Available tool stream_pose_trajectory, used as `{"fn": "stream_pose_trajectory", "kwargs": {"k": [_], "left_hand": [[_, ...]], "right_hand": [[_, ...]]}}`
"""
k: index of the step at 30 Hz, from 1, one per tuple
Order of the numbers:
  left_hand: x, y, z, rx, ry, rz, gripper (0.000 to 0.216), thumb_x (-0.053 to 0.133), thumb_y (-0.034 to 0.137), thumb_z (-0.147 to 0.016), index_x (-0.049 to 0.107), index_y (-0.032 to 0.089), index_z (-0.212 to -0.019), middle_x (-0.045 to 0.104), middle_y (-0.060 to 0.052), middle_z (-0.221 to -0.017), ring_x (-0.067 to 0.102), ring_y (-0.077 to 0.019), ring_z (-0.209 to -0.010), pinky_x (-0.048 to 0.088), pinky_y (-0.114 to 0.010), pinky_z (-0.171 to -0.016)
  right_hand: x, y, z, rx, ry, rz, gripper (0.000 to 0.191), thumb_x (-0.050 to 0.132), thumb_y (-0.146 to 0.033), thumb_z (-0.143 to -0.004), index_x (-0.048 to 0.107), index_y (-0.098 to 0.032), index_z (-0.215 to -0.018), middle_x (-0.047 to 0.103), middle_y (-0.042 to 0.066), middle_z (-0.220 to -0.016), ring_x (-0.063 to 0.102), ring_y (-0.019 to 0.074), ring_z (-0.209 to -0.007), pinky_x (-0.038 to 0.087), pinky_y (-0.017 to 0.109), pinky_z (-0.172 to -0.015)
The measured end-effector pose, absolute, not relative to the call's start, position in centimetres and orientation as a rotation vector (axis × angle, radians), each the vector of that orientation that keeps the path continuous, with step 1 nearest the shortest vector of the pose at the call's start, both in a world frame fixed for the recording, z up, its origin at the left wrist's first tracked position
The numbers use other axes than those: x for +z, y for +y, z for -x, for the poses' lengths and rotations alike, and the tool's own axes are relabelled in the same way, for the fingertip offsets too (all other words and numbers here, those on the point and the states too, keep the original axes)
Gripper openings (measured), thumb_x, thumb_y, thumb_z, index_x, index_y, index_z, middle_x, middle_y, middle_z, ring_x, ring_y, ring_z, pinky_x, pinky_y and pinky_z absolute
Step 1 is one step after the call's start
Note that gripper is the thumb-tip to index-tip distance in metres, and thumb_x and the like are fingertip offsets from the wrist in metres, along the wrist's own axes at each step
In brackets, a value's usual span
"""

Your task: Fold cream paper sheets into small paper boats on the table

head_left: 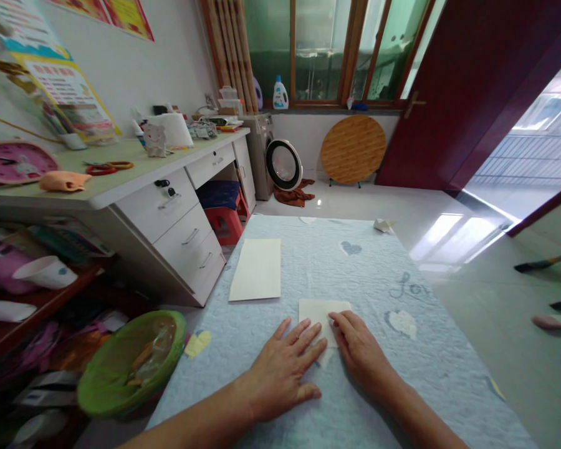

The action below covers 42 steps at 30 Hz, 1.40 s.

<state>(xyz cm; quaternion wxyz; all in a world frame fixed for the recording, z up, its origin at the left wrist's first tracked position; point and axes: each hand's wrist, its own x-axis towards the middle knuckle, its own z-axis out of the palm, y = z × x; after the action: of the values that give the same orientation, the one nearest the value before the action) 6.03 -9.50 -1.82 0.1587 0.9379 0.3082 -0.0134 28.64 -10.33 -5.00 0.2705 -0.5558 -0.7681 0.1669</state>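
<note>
A small cream piece of paper lies on the cloth-covered table in front of me; whether it is folded I cannot tell. My left hand rests flat with its fingers spread, the fingertips on the paper's lower left part. At the paper's right edge is my right hand, fingers bent and held close together against it. Both hands hide part of the paper. Farther off to the left, a larger cream sheet lies flat on the light blue heart-patterned tablecloth.
A crumpled beige scrap sits at the table's far right corner. Left of the table stand a green basket and a white desk with drawers. Beyond are a red stool, an open washing machine door and a round wooden tabletop.
</note>
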Motion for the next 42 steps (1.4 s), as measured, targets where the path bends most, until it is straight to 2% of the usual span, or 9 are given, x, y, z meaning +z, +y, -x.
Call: {"fn": "stream_pose_trajectory", "kwargs": {"k": [4, 7, 11, 14, 20, 24, 31, 38, 42], "left_hand": [[-1.6, -10.2, -4.4, -0.102, 0.888, -2.694, 0.078, 0.042, 0.067, -0.092, 0.019, 0.026, -0.154, 0.024, -0.008, -0.16, 0.019, -0.0294, -0.148, 0.015, -0.055, -0.119], [-1.8, -10.7, -4.0, -0.103, 0.93, -2.703, 0.079, 0.049, 0.062, -0.091, 0.022, 0.023, -0.154, 0.026, -0.01, -0.159, 0.023, -0.0294, -0.147, 0.022, -0.053, -0.118], [-2.3, -11.0, -3.8, 0.028, 0.946, -2.744, 0.074, 0.055, 0.052, -0.092, 0.03, 0.017, -0.151, 0.036, -0.015, -0.154, 0.035, -0.0296, -0.142, 0.033, -0.046, -0.114], [-2.7, -11.0, -3.7, 0.132, 0.932, -2.781, 0.069, 0.056, 0.049, -0.092, 0.036, 0.015, -0.148, 0.043, -0.017, -0.15, 0.042, -0.0313, -0.138, 0.039, -0.045, -0.111], [-2.5, -11.0, -3.7, 0.139, 0.921, -2.802, 0.064, 0.058, 0.046, -0.091, 0.043, 0.011, -0.143, 0.045, -0.019, -0.148, 0.043, -0.0323, -0.137, 0.041, -0.045, -0.11], [-2.3, -11.0, -3.6, 0.119, 0.926, -2.778, 0.063, 0.057, 0.046, -0.092, 0.042, 0.013, -0.144, 0.043, -0.017, -0.149, 0.042, -0.0319, -0.138, 0.04, -0.047, -0.111], [-2.6, -11.0, -3.5, 0.1, 0.937, -2.761, 0.062, 0.055, 0.044, -0.093, 0.039, 0.017, -0.146, 0.042, -0.015, -0.151, 0.04, -0.0303, -0.139, 0.037, -0.046, -0.112], [-2.9, -11.0, -3.1, 0.121, 0.944, -2.744, 0.059, 0.053, 0.043, -0.094, 0.039, 0.02, -0.146, 0.042, -0.013, -0.151, 0.04, -0.0287, -0.139, 0.036, -0.045, -0.112], [-1.4, -10.6, -4.1, 0.152, 1.037, -2.676, 0.047, 0.055, 0.039, -0.093, 0.05, 0.02, -0.135, 0.053, -0.011, -0.143, 0.048, -0.0282, -0.131, 0.04, -0.045, -0.109]], "right_hand": [[-3.6, -10.3, -27.4, 0.402, -2.123, 1.668, 0.034, 0.048, -0.011, -0.088, 0.055, -0.016, -0.121, 0.06, 0.011, -0.107, 0.056, 0.0225, -0.1, 0.047, 0.035, -0.091], [-2.6, -10.2, -26.1, 0.321, -2.166, 1.796, 0.033, 0.056, -0.02, -0.086, 0.056, -0.015, -0.119, 0.059, 0.012, -0.104, 0.054, 0.0255, -0.099, 0.045, 0.037, -0.09], [-2.3, -10.1, -24.4, 0.109, -2.194, 1.878, 0.055, 0.06, -0.042, -0.086, 0.049, -0.013, -0.131, 0.058, 0.015, -0.107, 0.052, 0.0298, -0.097, 0.043, 0.041, -0.086], [-2.5, -10.1, -24.0, 0.052, -2.231, 1.898, 0.065, 0.057, -0.048, -0.087, 0.044, -0.013, -0.141, 0.058, 0.015, -0.106, 0.052, 0.0304, -0.094, 0.042, 0.041, -0.082], [-2.2, -10.3, -25.4, 0.097, -2.283, 1.909, 0.071, 0.056, -0.045, -0.089, 0.031, -0.025, -0.152, 0.055, 0.011, -0.103, 0.053, 0.0279, -0.091, 0.04, 0.039, -0.078], [-2.3, -10.7, -27.3, 0.065, -2.284, 1.901, 0.066, 0.053, -0.043, -0.091, 0.033, -0.029, -0.152, 0.055, 0.01, -0.103, 0.053, 0.0254, -0.089, 0.04, 0.037, -0.077], [-2.7, -11.6, -30.8, 0.02, -2.251, 1.923, 0.06, 0.051, -0.039, -0.093, 0.038, -0.028, -0.15, 0.055, 0.007, -0.095, 0.053, 0.0242, -0.086, 0.041, 0.038, -0.08], [-2.8, -12.1, -33.7, 0.061, -2.223, 1.93, 0.061, 0.053, -0.03, -0.09, 0.038, -0.025, -0.15, 0.059, 0.009, -0.104, 0.055, 0.0247, -0.091, 0.044, 0.039, -0.085], [-1.7, -11.9, -33.5, 0.152, -2.231, 1.896, 0.058, 0.053, -0.022, -0.086, 0.045, -0.017, -0.143, 0.059, 0.013, -0.116, 0.054, 0.0266, -0.102, 0.042, 0.042, -0.093]]}}
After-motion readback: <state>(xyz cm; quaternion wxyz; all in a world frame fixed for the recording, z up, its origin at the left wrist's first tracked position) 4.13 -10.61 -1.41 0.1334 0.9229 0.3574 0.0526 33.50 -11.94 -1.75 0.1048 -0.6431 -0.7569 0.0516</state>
